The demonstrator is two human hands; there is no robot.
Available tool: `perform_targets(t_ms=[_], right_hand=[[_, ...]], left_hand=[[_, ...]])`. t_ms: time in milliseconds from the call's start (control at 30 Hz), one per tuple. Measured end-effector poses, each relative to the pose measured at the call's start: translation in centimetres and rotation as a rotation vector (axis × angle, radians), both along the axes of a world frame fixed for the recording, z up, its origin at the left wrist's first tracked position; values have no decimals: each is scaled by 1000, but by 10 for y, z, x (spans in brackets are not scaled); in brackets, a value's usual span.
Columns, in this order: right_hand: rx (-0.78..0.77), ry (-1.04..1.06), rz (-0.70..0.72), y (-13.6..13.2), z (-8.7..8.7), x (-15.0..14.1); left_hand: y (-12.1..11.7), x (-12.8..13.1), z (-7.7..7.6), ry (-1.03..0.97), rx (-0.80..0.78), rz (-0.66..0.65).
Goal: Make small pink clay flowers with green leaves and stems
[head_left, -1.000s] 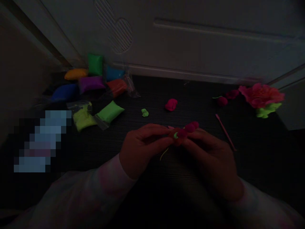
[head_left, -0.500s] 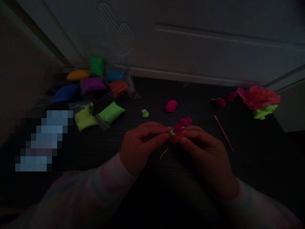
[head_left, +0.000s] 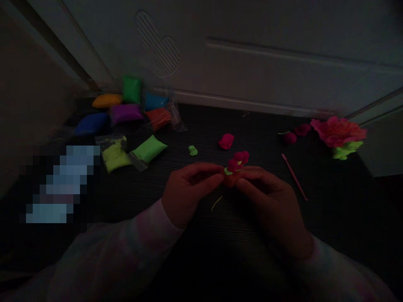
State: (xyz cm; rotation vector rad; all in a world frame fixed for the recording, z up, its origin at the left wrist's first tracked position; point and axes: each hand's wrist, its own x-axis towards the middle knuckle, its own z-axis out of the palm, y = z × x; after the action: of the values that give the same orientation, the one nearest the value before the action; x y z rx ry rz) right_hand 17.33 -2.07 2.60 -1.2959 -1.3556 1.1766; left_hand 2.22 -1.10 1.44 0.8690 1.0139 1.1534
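Note:
A small clay flower model (head_left: 233, 179) with an orange base, green bits and pinkish-red rounded tops is between my two hands. My left hand (head_left: 189, 188) pinches its left side between thumb and fingers. On the other side, my right hand (head_left: 273, 201) grips it the same way. Just beyond lies a lump of pink clay (head_left: 226, 141), with a little piece of green clay (head_left: 193, 150) to its left. A thin yellow-green clay strand (head_left: 216, 203) rests on the dark table below my fingers.
Bags of coloured clay, among them a light green one (head_left: 148, 149) and a purple one (head_left: 126, 113), crowd the back left. At right lie a pink modelling tool (head_left: 294, 177), dark red clay balls (head_left: 289, 137) and a large pink-orange clay flower (head_left: 340, 132). A white panel (head_left: 252, 71) stands behind.
The clay flower model has tipped slightly in my fingers, so more of its orange base and red tops shows. My view has shifted a little; both hands keep their hold.

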Motion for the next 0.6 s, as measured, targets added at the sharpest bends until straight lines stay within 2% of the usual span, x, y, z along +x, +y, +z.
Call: perform_targets(t_ms=[200,333,467,600], right_hand=[[-30,67,-50,0,-3,-5],[-9,108,-86,-1,-4,-10],[42,108,-157,-2,-6,-16],[75,113,-188,-2,-7,-21]], left_hand=[[1,1,0,3,-14,-19],[3,2,-2,4,-15,22],[2,5,0,29,61,118],[-1,6,5,103,132,126]])
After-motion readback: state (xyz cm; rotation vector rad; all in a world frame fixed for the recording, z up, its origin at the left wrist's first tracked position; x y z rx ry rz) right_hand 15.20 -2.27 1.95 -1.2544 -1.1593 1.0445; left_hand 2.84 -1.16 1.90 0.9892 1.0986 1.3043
